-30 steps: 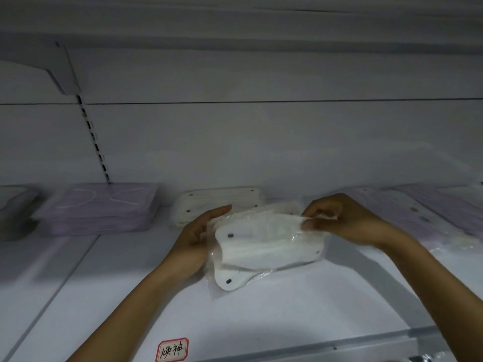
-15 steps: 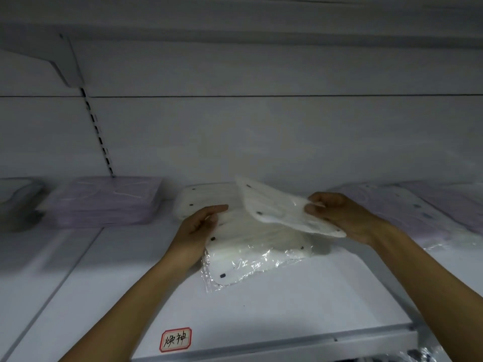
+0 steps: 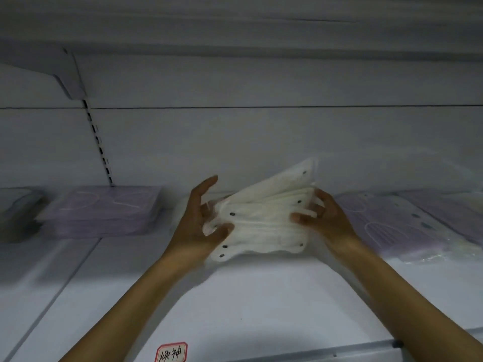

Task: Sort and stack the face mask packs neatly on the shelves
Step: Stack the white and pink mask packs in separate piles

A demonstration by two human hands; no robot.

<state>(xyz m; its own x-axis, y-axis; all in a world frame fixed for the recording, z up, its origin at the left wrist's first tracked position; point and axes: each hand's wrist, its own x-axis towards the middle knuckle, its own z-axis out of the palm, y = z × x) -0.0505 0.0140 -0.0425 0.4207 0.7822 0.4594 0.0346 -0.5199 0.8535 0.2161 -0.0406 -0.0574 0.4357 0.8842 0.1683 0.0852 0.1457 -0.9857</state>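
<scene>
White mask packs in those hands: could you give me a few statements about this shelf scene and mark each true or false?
1. Both hands hold the white mask packs. True.
2. The left hand is empty. False: it grips the packs' left end.
3. A purple mask stack lies left of the hands. True.
4. The label sticker is blue. False: it is red-bordered with handwriting.
5. The right hand rests flat on the shelf. False: it grips the packs' right end.
</scene>
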